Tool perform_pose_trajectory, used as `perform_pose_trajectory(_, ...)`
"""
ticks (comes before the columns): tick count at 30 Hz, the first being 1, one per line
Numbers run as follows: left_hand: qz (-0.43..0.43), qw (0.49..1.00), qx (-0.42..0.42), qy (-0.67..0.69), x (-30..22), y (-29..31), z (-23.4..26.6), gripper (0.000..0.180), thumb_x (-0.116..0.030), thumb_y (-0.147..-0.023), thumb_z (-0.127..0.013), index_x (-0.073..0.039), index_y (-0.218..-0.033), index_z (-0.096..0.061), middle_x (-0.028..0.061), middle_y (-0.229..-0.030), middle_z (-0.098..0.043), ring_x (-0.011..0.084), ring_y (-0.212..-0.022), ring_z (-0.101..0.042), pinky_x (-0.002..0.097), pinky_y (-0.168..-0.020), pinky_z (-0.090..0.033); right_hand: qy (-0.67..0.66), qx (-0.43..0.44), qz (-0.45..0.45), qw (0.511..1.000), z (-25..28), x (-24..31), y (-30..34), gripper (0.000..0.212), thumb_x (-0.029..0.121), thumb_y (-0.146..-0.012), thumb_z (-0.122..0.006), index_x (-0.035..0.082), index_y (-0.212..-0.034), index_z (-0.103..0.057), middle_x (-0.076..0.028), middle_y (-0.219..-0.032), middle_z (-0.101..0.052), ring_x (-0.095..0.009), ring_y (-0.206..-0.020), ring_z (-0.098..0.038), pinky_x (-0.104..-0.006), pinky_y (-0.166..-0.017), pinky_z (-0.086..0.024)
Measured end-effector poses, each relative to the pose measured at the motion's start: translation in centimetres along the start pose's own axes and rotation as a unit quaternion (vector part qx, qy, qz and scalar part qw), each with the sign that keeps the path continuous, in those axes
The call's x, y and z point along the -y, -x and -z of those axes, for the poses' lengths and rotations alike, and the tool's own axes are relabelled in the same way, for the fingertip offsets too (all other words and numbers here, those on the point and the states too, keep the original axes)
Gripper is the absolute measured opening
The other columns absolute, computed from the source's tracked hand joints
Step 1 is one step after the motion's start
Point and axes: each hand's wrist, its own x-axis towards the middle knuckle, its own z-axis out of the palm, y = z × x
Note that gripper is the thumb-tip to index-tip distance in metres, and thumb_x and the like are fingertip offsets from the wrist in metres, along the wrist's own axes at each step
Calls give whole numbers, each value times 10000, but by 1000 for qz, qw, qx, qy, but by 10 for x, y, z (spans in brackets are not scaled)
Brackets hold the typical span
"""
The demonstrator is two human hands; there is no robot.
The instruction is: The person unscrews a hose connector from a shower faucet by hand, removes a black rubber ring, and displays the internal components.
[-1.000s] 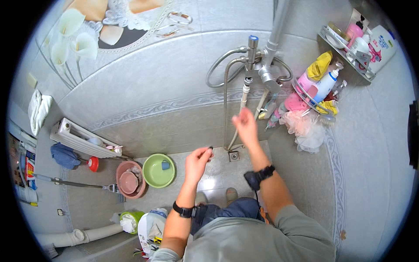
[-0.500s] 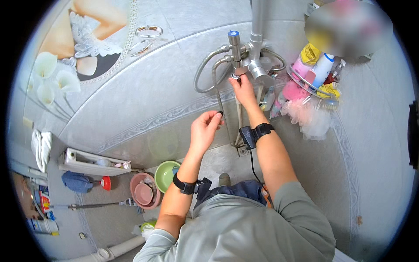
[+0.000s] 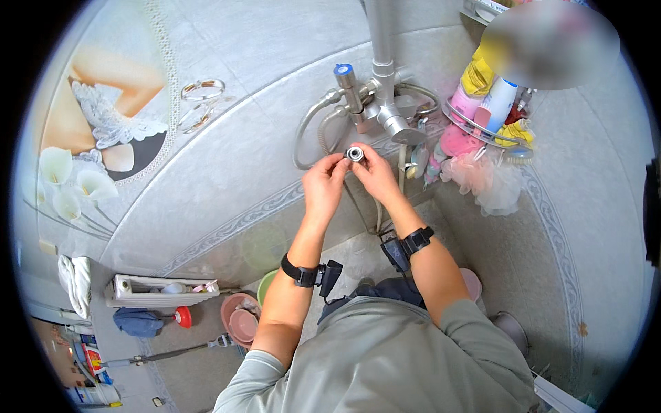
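In front of the wall-mounted shower valve (image 3: 397,127), my two hands meet. My right hand (image 3: 377,177) is closed around the metal nut (image 3: 355,153) of a hose, its round opening turned up towards me. The beige hose (image 3: 378,215) hangs below that hand towards the floor. My left hand (image 3: 323,187) pinches a small black round piece, perhaps a rubber washer, right beside the nut; the fingers mostly hide it. Above my hands is a metal valve body (image 3: 350,93) with a blue-topped knob, its lower end bare.
Flexible metal hoses (image 3: 300,134) loop left of the valve. On the right, a corner rack (image 3: 475,131) holds bottles, with bath puffs (image 3: 492,186) hanging below. Pink basins (image 3: 242,323), a radiator (image 3: 162,292) and a red plunger (image 3: 182,316) are at lower left.
My right hand has come down from the valve with the hose nut and tipped its opening upward. My left hand has moved up to meet it. The view has shifted slightly.
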Motion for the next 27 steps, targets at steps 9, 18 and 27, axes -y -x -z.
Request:
perform_pose_trajectory(9,-60,989,11,-134,-28,-2,-18,212,-103,-747,-727,-12,-926,-658,89,-873,-668,149,-675,-616,277,-614,-495,65,19,78,995,18,3,-1,386,104,-791,-628,54,-1161,-533,-162,-1037,-631,-320,-931,-623,-367,-769,-499)
perform_pose_trajectory(18,-63,985,26,-160,-25,-7,-20,295,-120,-705,-746,-55,-984,-678,86,-854,-647,176,-677,-605,291,-624,-488,-3,20,108,994,18,-8,0,394,77,-779,-631,49,-1163,-548,-166,-1043,-630,-300,-938,-627,-360,-763,-510)
perform_pose_trajectory(27,-20,992,30,-124,-23,-4,-21,288,-91,-734,-745,-11,-1002,-674,23,-808,-579,99,-709,-510,229,-651,-441,-30,32,113,993,20,-10,-2,409,58,-767,-638,34,-1167,-554,-158,-1041,-636,-281,-899,-641,-341,-741,-518)
